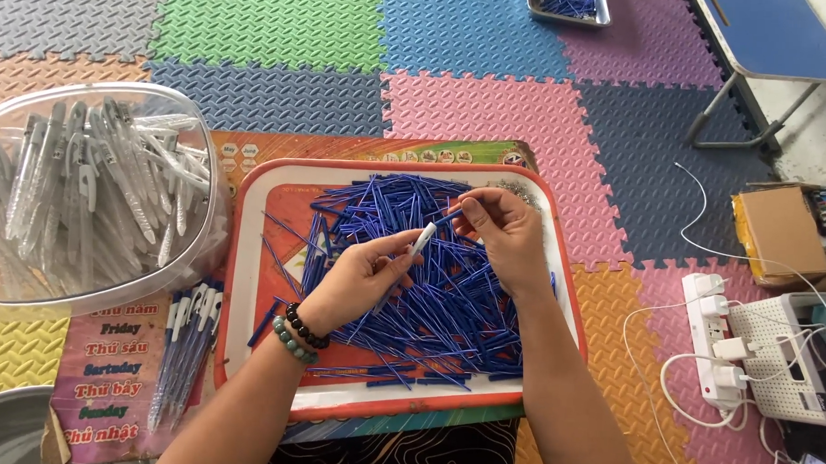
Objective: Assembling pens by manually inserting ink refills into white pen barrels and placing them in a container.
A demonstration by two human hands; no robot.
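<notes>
The left hand (pixel 361 276) pinches a light, stiff clear plastic pen barrel (pixel 422 239) mid-body; the right hand (pixel 505 231) pinches a thin, bendable blue refill (pixel 448 217) at its end.

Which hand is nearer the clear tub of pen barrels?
Left. The left hand is over the tray's middle, closer to the clear tub at far left; the right hand is farther right.

Colourful foam floor mats (pixel 491 107) carry a white power strip (pixel 716 348) with plugged chargers at the right edge, beside a cardboard box (pixel 779 231); a folding table's blue top (pixel 777 34) fills the top-right corner.
</notes>
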